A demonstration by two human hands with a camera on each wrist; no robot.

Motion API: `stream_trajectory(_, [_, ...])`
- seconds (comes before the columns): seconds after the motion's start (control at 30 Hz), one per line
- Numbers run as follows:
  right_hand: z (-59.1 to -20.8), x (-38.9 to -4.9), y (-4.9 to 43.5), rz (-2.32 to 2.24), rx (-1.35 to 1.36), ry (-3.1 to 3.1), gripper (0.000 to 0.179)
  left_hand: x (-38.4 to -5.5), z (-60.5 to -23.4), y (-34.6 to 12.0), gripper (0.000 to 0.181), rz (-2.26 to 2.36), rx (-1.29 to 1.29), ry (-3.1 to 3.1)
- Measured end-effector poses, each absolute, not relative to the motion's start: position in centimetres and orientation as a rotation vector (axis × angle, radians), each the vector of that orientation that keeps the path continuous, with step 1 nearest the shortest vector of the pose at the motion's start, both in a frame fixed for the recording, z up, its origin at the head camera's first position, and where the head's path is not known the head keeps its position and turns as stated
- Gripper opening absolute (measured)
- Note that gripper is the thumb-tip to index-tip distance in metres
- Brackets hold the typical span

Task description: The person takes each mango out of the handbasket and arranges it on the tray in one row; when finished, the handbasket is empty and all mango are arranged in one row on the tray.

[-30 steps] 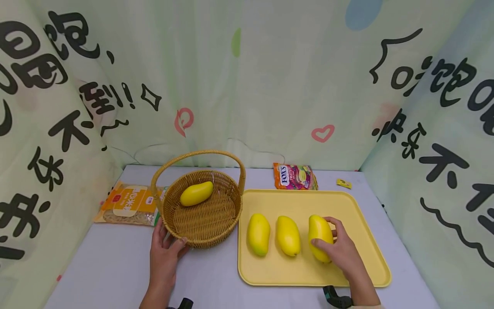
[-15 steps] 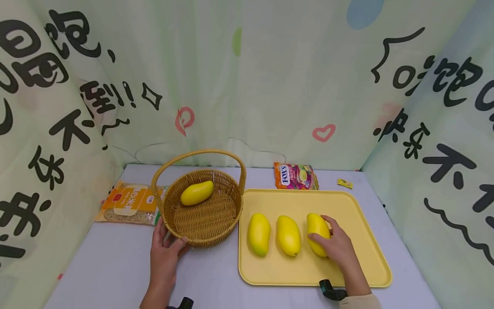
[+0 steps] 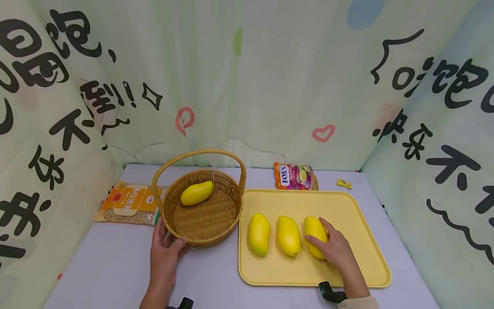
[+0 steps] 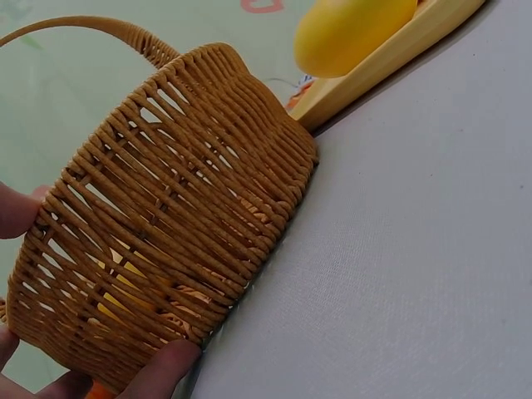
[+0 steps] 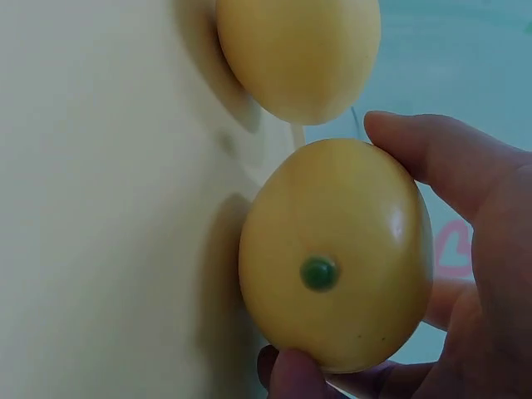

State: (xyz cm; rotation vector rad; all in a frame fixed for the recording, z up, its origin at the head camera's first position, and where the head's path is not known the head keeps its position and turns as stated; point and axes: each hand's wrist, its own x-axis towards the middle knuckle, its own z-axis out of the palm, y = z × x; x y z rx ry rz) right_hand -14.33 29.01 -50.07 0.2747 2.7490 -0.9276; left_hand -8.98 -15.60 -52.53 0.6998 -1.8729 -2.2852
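My right hand [image 3: 336, 249] grips a yellow mango [image 3: 314, 237] over the pale yellow tray [image 3: 278, 274], thumb on one side and fingers on the other. In the right wrist view that mango [image 5: 332, 258] shows a green stem spot at its end, close over the tray surface. Two more mangoes, a middle one [image 3: 288, 236] and a left one [image 3: 259, 234], lie side by side to its left. With thumb and fingers my left hand [image 3: 165, 257] holds the near left side of a wicker basket [image 3: 204, 223]. One mango [image 3: 197, 193] lies inside the basket.
An orange grain bag [image 3: 129, 206] lies left of the basket, against it. Behind the tray are a FOX'S candy bag [image 3: 295, 177] and a small yellow packet [image 3: 344, 184]. The basket's tall handle [image 3: 198, 152] arches over it. Printed curtains enclose the table's back and sides.
My right hand has moved slightly left with its mango, closer to the middle mango. The left hand and the basket have stayed in place.
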Motion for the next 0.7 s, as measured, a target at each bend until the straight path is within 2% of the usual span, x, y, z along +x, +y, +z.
stream_trajectory(0.7, [-49.92, -14.11, 29.32, -0.872, 0.322, 2.702, 0.109, -9.0, -52.53, -15.62, 0.107, -2.287, 0.695, -1.869])
